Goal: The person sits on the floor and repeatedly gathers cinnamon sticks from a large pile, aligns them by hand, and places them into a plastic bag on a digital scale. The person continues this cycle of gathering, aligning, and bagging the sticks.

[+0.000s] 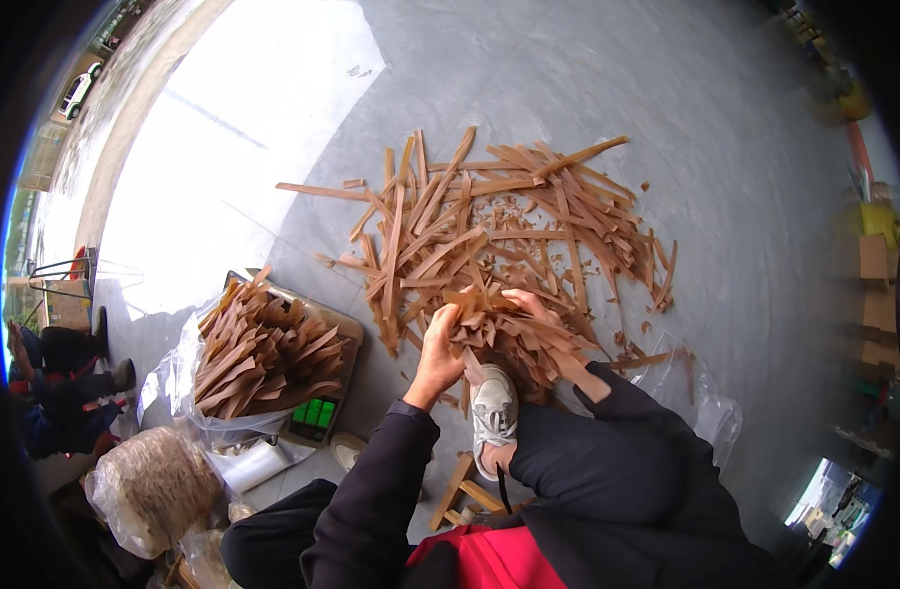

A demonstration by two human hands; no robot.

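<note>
A bunch of flat brown strips (504, 332) is gathered between my two hands, above the toe of my pale sneaker (494, 412). My left hand (436, 355) closes round the left side of the bunch. On its far right side, my right hand (531, 306) grips it, partly covered by strip ends. Loose strips of the same kind lie in a wide pile (411, 245) on the grey floor just beyond, with small broken bits among them. To my left, a clear plastic bag (239, 430) full of upright strips (264, 353) rests on a scale (315, 412) with a lit green display.
A white plastic roll (252, 465) and a plastic-wrapped brown bale (154, 491) sit at the lower left. Another person's legs (72, 383) show at far left. Crumpled clear plastic (715, 417) lies right of my knee. A wooden stool (455, 491) is below me; cardboard boxes (874, 294) stand far right.
</note>
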